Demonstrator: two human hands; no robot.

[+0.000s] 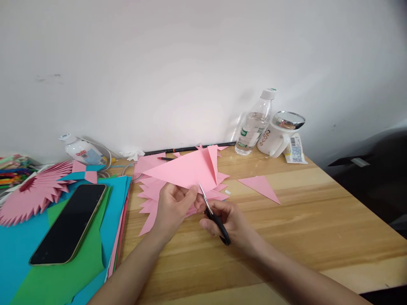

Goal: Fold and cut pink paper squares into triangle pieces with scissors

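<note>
My left hand (176, 205) pinches the lower edge of a folded pink paper (184, 167), with the thumb on top. The sheet is held up off the table, and a folded flap stands at its right side. My right hand (230, 222) grips black-handled scissors (216, 220). Their blades point up and to the left, and one lies over the front of the sheet close to my left thumb. Below and behind are several spiky pink paper pieces (148, 207) on the table. A loose pink triangle (260, 187) lies to the right.
On the left a black phone (70, 224) lies on green paper (85, 271) and blue sheets (117, 212), beside a pleated pink paper fan (34, 197). Along the wall stand a white bottle (83, 150), a clear water bottle (254, 125) and a white mug (273, 137).
</note>
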